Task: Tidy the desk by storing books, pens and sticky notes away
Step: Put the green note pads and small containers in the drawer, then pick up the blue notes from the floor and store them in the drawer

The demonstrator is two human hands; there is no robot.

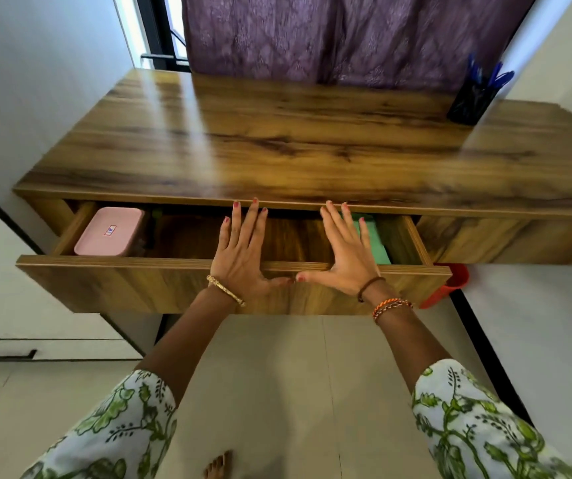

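A wooden desk [277,140] has its drawer [122,281] partly pulled out. My left hand [243,254] and my right hand [346,254] lie flat with straight fingers on the drawer's front panel, palms against it and thumbs nearly touching. Inside the drawer, a pink box [110,231] sits at the left end. A green book [376,243] lies at the right end, partly hidden by my right hand. At the desk's back right corner stands a black mesh pen holder [469,102] with several blue pens [496,76] in it.
A purple curtain [329,36] hangs behind the desk. A red bin [450,286] stands on the floor under the desk's right side. White cabinet fronts with a black handle [4,354] are at the left. My bare foot [217,466] shows on the tiled floor.
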